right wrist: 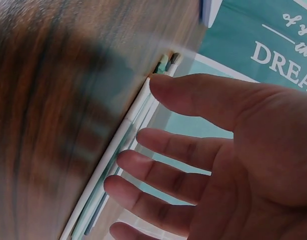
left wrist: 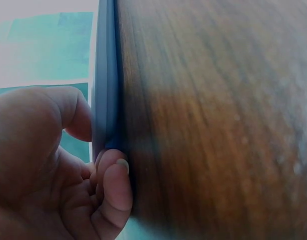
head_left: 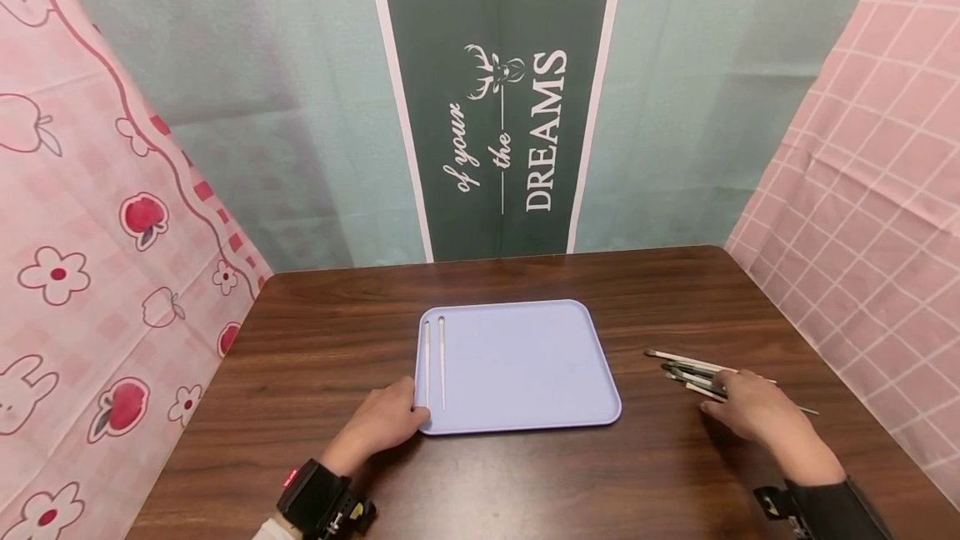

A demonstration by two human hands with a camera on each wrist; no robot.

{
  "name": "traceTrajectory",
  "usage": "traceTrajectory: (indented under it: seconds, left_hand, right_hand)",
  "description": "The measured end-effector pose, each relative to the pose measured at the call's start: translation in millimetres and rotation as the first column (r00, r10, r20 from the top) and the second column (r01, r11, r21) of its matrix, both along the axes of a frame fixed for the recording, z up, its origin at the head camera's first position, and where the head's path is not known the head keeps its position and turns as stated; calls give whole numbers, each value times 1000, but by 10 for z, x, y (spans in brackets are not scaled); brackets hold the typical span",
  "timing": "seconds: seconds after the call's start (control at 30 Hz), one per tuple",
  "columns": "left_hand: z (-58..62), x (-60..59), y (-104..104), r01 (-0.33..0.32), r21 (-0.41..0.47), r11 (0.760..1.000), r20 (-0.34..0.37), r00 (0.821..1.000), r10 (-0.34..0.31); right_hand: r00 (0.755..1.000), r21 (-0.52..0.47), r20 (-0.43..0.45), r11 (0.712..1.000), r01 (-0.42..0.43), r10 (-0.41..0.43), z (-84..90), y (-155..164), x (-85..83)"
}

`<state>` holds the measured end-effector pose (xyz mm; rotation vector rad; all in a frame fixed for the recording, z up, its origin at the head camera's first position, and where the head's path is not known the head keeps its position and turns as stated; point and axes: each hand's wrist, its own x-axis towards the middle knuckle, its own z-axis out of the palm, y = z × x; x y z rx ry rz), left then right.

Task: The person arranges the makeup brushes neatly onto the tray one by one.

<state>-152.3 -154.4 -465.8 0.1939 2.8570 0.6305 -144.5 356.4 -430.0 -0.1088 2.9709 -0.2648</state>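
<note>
A pale lavender tray [head_left: 525, 365] lies on the table, with two slim white brushes [head_left: 442, 365] side by side along its left edge. At its near left corner my left hand [head_left: 386, 417] grips the rim, the thumb over the top and the fingers curled at the outer side, as the left wrist view shows. A loose bunch of slim brushes [head_left: 693, 362], white and green with some dark tips, lies to the right of the tray. Over this bunch is my right hand [head_left: 753, 409], its fingers spread and fingertips right at the handles [right wrist: 113, 155].
The dark wood table [head_left: 495, 482] runs back to a green curtain [head_left: 495, 232] with white lettering. Pink patterned cloth [head_left: 97, 298] hangs at the left, and pink checked cloth [head_left: 870, 215] at the right.
</note>
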Motion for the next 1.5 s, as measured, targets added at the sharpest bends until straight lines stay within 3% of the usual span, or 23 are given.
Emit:
traceTrajectory:
  seconds: [0.87,1.27,1.5]
  left_hand:
    - [-13,-2,-16,3,1,1000,-5,1000,-3]
    - [6,3,-8,-3,21,1000,-2,1000,3]
    - [24,5,-15,-7,26,1000,1,1000,7]
  right_hand:
    - [998,-17,35,998,52,-52,-69,55,-30]
    - [999,-3,54,1000,3,-3,-88,63,-86]
    - [997,21,-36,998,-62,63,-73,63,-49]
